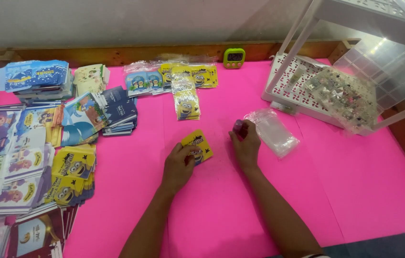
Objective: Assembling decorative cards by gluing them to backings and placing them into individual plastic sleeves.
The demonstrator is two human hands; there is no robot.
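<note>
Yellow card (197, 145) pinched by left hand (178, 165).

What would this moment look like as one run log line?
left hand: holds yellow card | right hand: grips small purple item | clear plastic bag: beside right hand | surface: pink table
</note>
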